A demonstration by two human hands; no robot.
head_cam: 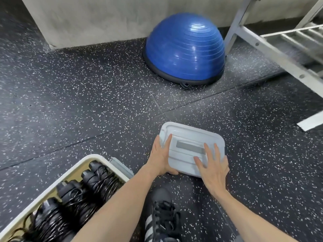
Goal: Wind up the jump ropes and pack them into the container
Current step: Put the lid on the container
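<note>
A cream container [52, 186] sits open at the lower left, with several wound black jump ropes [73, 198] lying side by side inside it. A grey latch [121, 166] sticks out at its far end. The container's pale grey lid [190, 137] lies on the floor in front of me. My left hand [161, 154] grips the lid's left edge, thumb under the near rim and fingers on top. On the lid's near right part rests my right hand [211, 165], its fingers straight and spread.
A blue half-ball balance trainer [185, 48] stands by the concrete wall ahead. A white metal rack [279, 49] slants across the upper right. My black shoe with white stripes [160, 222] is on the speckled black rubber floor [78, 102] below the lid.
</note>
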